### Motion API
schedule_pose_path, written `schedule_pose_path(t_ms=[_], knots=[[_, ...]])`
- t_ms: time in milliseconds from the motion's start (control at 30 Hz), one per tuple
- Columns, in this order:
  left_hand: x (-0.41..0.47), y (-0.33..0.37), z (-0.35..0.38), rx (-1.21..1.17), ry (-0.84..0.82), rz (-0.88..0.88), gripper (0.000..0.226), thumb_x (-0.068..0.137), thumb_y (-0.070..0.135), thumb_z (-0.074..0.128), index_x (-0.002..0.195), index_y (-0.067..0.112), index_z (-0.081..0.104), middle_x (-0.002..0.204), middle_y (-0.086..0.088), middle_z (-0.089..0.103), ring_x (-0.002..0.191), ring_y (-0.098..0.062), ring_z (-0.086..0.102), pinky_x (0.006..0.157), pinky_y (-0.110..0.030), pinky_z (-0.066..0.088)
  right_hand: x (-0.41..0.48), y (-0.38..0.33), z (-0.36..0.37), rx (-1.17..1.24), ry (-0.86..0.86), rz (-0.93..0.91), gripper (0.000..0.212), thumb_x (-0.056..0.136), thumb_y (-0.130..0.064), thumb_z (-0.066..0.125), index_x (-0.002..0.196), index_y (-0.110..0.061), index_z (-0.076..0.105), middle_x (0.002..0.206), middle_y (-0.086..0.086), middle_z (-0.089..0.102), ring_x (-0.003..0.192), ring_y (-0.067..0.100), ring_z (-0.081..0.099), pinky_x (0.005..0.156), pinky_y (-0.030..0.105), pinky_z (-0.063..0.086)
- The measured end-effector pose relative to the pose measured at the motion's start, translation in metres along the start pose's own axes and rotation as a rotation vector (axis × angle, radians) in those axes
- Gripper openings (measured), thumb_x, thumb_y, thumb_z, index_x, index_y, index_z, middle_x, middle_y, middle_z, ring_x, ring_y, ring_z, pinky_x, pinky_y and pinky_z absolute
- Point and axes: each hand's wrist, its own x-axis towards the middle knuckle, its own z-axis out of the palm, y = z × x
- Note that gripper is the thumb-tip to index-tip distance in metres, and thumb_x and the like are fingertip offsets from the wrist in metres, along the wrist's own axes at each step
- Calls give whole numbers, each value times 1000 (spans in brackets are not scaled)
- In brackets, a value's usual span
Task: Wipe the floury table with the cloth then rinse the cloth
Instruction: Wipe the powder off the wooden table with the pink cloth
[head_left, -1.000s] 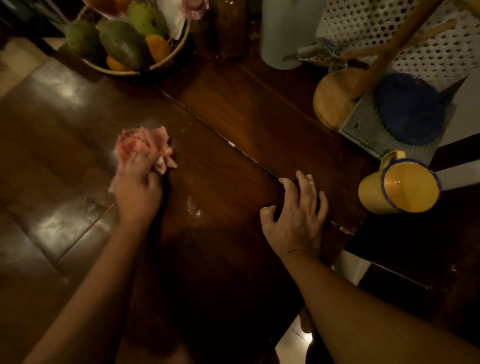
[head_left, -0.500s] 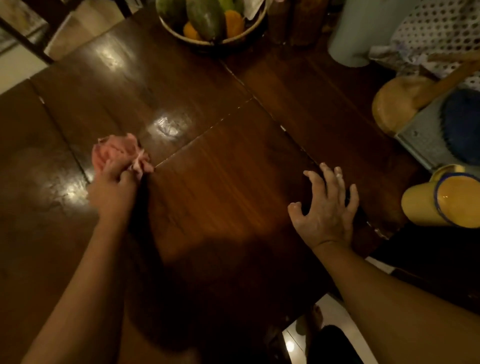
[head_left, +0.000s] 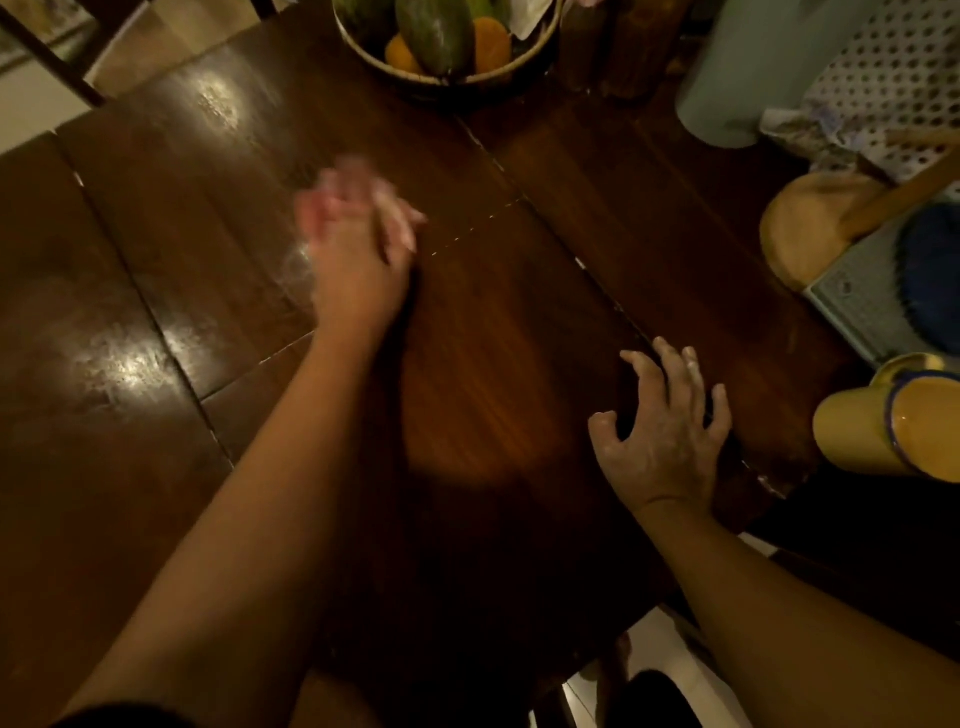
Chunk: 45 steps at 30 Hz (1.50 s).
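My left hand (head_left: 353, 265) holds a bunched pink cloth (head_left: 400, 213) against the dark wooden table (head_left: 493, 364), left of centre; both are blurred by motion. The cloth shows past my fingertips, the rest hidden under the hand. Pale floury smears (head_left: 130, 364) shine on the planks at the left. My right hand (head_left: 665, 436) rests on the table at the right with fingers spread and bent, holding nothing, white dust on its fingertips.
A fruit bowl (head_left: 447, 47) stands at the far edge. At the right are a yellow enamel mug (head_left: 893, 421), a round wooden block (head_left: 810, 223), a blue round pad (head_left: 935, 275) and a pale cylinder (head_left: 737, 73). The table's near edge drops to a tiled floor (head_left: 649, 649).
My left hand has swept the cloth rightward and farther across the table. The right hand stays planted in the same place. The view has shifted slightly.
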Motion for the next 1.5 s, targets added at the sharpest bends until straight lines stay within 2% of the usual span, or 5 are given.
schedule_pose_path(t_ms=[133, 367, 700, 1033, 1500], knots=[[37, 28, 29, 281, -121, -312, 59, 102, 40, 33, 154, 14, 25, 161, -15, 22, 149, -36, 13, 119, -56, 8, 0, 2, 0, -12, 11, 1, 62, 79, -42, 46, 139, -27, 45, 159, 2, 32, 153, 24, 17, 119, 58, 14], [2, 117, 65, 178, -703, 857, 42, 101, 44, 37, 143, 41, 42, 159, 8, 30, 150, -18, 16, 119, -56, 9, -1, -4, 0, -36, 0, -3, 64, 78, -43, 43, 140, -26, 44, 159, 3, 32, 153, 25, 19, 119, 59, 18], [99, 111, 88, 192, -364, -138, 59, 97, 42, 31, 154, 33, 16, 163, -6, 14, 147, -40, 11, 103, -69, 19, 1, 0, 0, -8, -21, -3, 63, 81, -44, 44, 142, -28, 44, 161, 1, 30, 154, 22, 14, 120, 57, 11], [104, 150, 90, 68, -640, 596, 40, 98, 35, 45, 136, 30, 54, 154, -4, 37, 146, -21, 21, 113, -52, 23, 0, 5, 3, -32, 30, -22, 62, 80, -42, 47, 140, -26, 50, 159, 1, 34, 152, 24, 21, 119, 58, 16], [17, 184, 119, -35, -619, 679, 36, 97, 30, 46, 130, 32, 61, 156, 4, 38, 149, -21, 18, 120, -52, 3, 15, 7, 3, -31, -65, 49, 70, 79, -48, 40, 145, -26, 42, 161, 0, 31, 153, 22, 18, 120, 56, 14]])
